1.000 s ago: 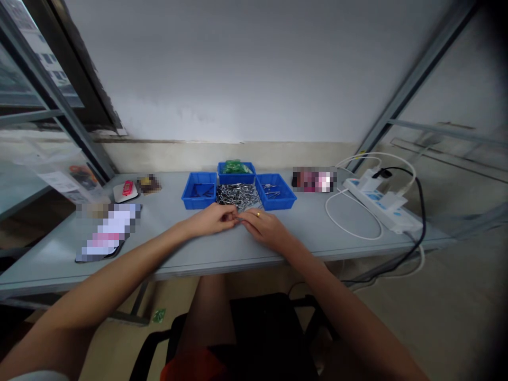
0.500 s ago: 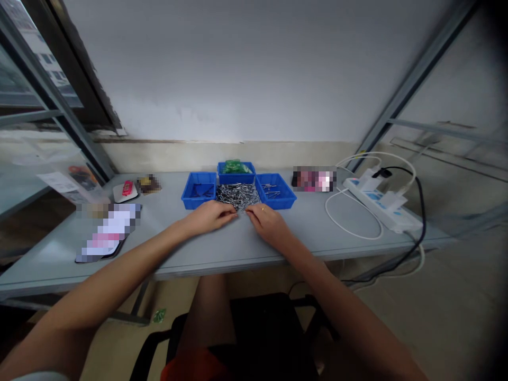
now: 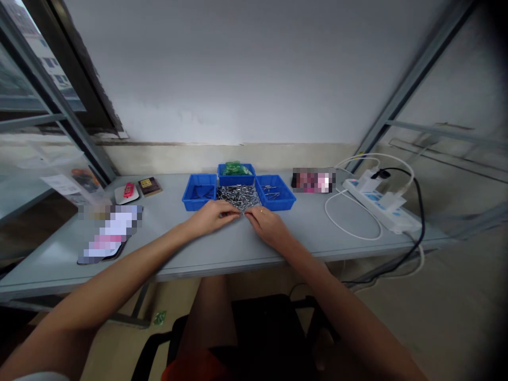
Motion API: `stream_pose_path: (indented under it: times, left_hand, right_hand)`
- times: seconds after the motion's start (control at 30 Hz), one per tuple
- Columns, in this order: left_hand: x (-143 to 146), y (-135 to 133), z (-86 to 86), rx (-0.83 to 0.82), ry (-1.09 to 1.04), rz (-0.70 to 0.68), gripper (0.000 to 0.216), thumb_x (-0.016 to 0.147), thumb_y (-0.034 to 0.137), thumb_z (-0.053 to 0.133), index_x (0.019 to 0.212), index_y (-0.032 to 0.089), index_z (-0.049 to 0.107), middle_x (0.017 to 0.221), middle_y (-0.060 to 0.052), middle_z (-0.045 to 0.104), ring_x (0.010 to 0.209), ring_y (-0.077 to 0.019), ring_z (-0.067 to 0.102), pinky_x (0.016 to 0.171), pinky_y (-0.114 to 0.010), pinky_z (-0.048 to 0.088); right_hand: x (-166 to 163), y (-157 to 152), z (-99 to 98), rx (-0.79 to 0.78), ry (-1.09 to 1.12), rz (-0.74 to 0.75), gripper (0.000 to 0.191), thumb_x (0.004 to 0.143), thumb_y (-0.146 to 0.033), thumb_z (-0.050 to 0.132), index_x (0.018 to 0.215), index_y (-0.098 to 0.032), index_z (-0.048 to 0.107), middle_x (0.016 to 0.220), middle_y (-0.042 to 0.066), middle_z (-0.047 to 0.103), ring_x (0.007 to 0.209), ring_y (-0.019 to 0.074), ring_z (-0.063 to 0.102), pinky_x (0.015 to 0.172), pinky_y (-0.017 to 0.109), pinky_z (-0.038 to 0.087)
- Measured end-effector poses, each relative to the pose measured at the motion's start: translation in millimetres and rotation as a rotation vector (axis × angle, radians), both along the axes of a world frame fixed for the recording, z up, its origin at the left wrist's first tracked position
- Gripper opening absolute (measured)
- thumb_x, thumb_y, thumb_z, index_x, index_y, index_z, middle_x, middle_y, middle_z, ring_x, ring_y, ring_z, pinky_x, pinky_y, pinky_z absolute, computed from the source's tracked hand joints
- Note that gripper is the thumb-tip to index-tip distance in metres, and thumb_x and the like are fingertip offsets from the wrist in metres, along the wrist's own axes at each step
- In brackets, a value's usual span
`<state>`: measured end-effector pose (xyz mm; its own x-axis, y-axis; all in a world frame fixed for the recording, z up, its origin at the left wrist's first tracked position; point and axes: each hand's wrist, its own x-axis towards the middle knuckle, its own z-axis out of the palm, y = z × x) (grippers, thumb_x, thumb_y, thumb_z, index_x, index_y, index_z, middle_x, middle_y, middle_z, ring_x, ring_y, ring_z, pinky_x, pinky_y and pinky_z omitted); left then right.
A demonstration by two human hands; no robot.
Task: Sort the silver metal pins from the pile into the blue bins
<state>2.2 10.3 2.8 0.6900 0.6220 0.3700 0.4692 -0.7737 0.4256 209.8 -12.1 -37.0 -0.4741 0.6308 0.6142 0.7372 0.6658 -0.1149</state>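
A pile of small, thin silvery metal pieces [image 3: 239, 197] lies between three blue trays. At the pile's front edge, the pinched fingers of my left hand [image 3: 214, 217] nearly meet those of my right hand [image 3: 265, 225], which wears a ring. What the fingertips hold is too small to make out. Dark flat pieces lie in the left blue tray [image 3: 189, 203]. Several thin metal pieces sit in the right blue tray [image 3: 283, 202]. Green plastic packets [image 3: 236, 169] fill the back blue tray [image 3: 237, 180].
On the grey table [image 3: 222, 251], a phone [image 3: 111, 233], a white dish with a red item [image 3: 127, 192] and a dark box [image 3: 150, 186] lie at left. Another phone-like item [image 3: 313, 180] is right of the trays. A power strip [image 3: 383, 206] with looping cables occupies the right end.
The fingertips of my two hands have come closer together at the front of the pile. The trays stay where they were, and the view has shifted very slightly.
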Motion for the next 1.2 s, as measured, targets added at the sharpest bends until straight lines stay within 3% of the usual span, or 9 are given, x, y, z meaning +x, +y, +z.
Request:
stream_pose_path:
  times: [0.3, 0.53, 0.77, 1.2]
  left_hand:
    - [3.8, -3.6, -2.9, -0.087, -0.057, -0.052, 0.021, 0.084, 0.029, 0.048, 0.093, 0.016, 0.063, 0.089, -0.004, 0.066, 0.079, -0.0121, 0.057, 0.070, -0.024, 0.044]
    - [2.1, -3.4, -3.5, -0.185, -0.030, -0.023, 0.012, 0.081, 0.025, 0.048, 0.082, 0.016, 0.055, 0.076, -0.001, 0.062, 0.068, -0.0110, 0.054, 0.064, -0.023, 0.043]
    - [3.0, -3.5, -1.1, -0.167, 0.017, -0.072, 0.021, 0.085, 0.032, 0.045, 0.086, 0.015, 0.058, 0.074, -0.002, 0.061, 0.068, -0.0110, 0.053, 0.062, -0.022, 0.041]
    - [-1.0, 1.9, -0.3, -0.076, 0.082, 0.038, 0.028, 0.085, 0.038, 0.047, 0.096, 0.019, 0.064, 0.082, -0.004, 0.067, 0.068, -0.0123, 0.056, 0.063, -0.025, 0.041]
  right_hand:
    - [-2.4, -3.5, -0.2, -0.049, -0.075, 0.077, 0.021, 0.093, -0.027, 0.037, 0.094, -0.017, 0.056, 0.085, 0.007, 0.064, 0.083, 0.0180, 0.059, 0.075, 0.031, 0.046]
    - [-1.0, -6.9, 5.4, -0.027, 0.065, 0.055, 0.024, 0.092, -0.026, 0.038, 0.109, -0.017, 0.052, 0.097, 0.009, 0.064, 0.092, 0.0184, 0.059, 0.079, 0.032, 0.047]
    - [-1.3, -5.3, 4.2, -0.013, 0.008, 0.099, 0.022, 0.093, -0.025, 0.035, 0.102, -0.018, 0.055, 0.092, 0.007, 0.063, 0.089, 0.0173, 0.058, 0.080, 0.032, 0.046]
    - [1.1, -1.8, 2.9, 0.075, 0.016, -0.003, 0.025, 0.094, -0.022, 0.033, 0.099, -0.016, 0.057, 0.089, 0.007, 0.063, 0.086, 0.0184, 0.056, 0.080, 0.032, 0.045]
